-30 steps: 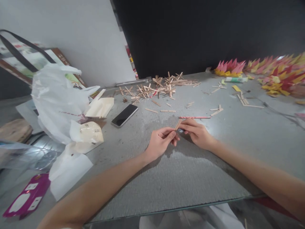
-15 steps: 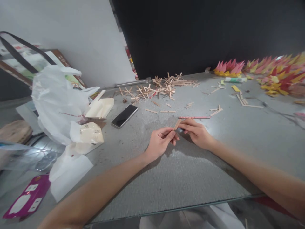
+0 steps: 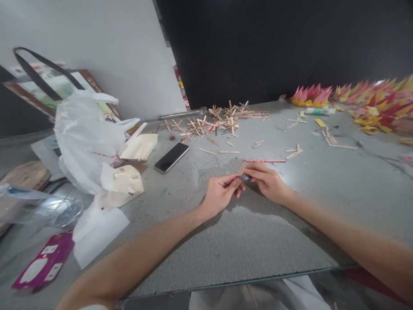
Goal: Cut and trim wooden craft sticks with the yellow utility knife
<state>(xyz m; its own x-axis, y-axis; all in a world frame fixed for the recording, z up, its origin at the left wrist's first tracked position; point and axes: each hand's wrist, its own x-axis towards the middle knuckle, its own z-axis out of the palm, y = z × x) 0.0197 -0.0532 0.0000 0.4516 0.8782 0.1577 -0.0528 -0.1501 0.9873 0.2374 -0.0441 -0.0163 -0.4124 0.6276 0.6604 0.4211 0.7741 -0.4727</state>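
Near the middle of the table, my left hand is closed, thumb and forefinger pinching the lower end of a flat wooden craft stick. My right hand meets it from the other side, its fingers closed on a small dark grey-blue object pressed close to the stick. That object's kind is too small and covered to make out. Just beyond the fingertips lies a red-and-white pencil. Several loose craft sticks are scattered farther back.
A heap of crossed craft sticks lies at the back. A phone, a white plastic bag and a purple power strip are on the left. Folded paper flowers and a glue tube stand back right.
The view has shifted slightly, so the things on the table appear a little farther right. Both hands keep nearly the same pose around the stick.
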